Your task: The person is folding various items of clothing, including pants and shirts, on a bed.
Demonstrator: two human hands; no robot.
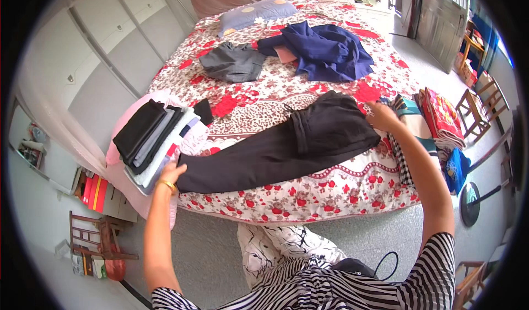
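Note:
A pair of black trousers (244, 161) lies lengthwise folded across the near end of the bed, its waist part (330, 124) doubled over at the right. My left hand (171, 172), with a gold-coloured bangle at the wrist, is at the hem end; its thumb points along the cloth and the other fingers are partly hidden. At the waist end is my right hand (382, 117), fingers apart, close against the cloth's right edge. Just beyond my left hand, a stack of folded clothes (155, 140) rests on pink fabric (117, 144).
Grey shorts (235, 62) and a crumpled navy garment (330, 53) lie farther up the floral bedspread (231, 103). A pillow (258, 14) is near the headboard. Folded textiles (440, 120) are piled on the right. Wooden chairs (481, 107) and a fan base (470, 204) stand on the floor.

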